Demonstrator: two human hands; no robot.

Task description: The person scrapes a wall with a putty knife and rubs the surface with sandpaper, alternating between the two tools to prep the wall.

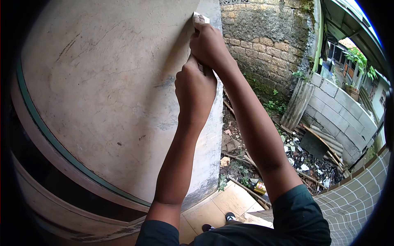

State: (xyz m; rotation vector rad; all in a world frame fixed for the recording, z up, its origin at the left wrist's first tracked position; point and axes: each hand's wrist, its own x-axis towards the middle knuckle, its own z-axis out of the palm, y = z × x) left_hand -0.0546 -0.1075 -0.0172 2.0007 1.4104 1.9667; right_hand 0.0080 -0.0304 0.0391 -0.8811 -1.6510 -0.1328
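R hand (209,43) grips pale flat pc. (207,19) by wall (102,102); L hand (195,90) clenched below, contents unclear.

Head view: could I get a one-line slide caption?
Right hand above left hand by a scuffed wall's edge, a white piece at the right fingers.

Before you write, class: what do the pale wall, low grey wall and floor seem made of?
Pale wall: probably matt painted plaster, given hairline cracks and scuffs. Low grey wall: likely unpainted concrete block, showing mortar joints. Floor: perhaps ceramic tile, given straight joints; possibly glazed.
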